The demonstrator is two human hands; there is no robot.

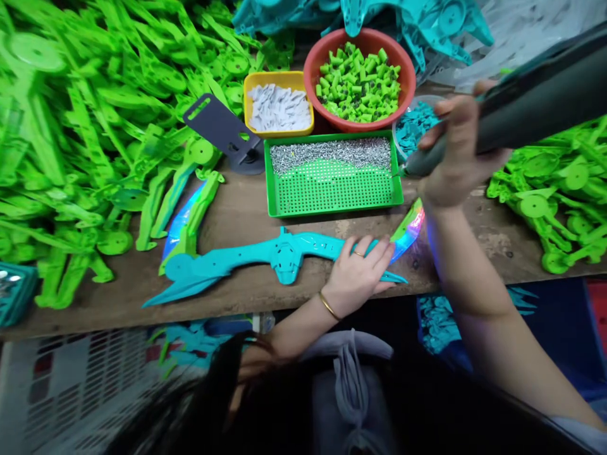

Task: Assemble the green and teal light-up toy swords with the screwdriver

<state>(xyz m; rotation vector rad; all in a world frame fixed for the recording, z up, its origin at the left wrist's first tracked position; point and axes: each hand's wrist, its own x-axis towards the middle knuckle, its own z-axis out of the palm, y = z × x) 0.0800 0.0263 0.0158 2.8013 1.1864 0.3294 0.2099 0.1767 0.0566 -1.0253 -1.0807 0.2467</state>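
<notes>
A blue plastic toy bow [287, 256] with green curved limbs lies across the table in front of me. My left hand [355, 268] is laid over its right part, fingers wrapped over the far side and thumb near the front point. A dark power screwdriver [516, 104] is gripped in my right hand [453, 155], raised above the table. Its tip points left, at the right end of a green perforated tray [332, 189]. Silver screws [332, 155] are heaped along the tray's far side. A translucent piece [183, 218] shines on the bow's left limb.
Green plastic parts [95, 114] are piled high at left, with more green parts [559, 196] at right. Behind the tray stand a yellow box [247, 104] of pale pieces, a red bowl [313, 82] of green pieces and a dark stand [227, 129]. Blue parts [374, 16] lie farther back.
</notes>
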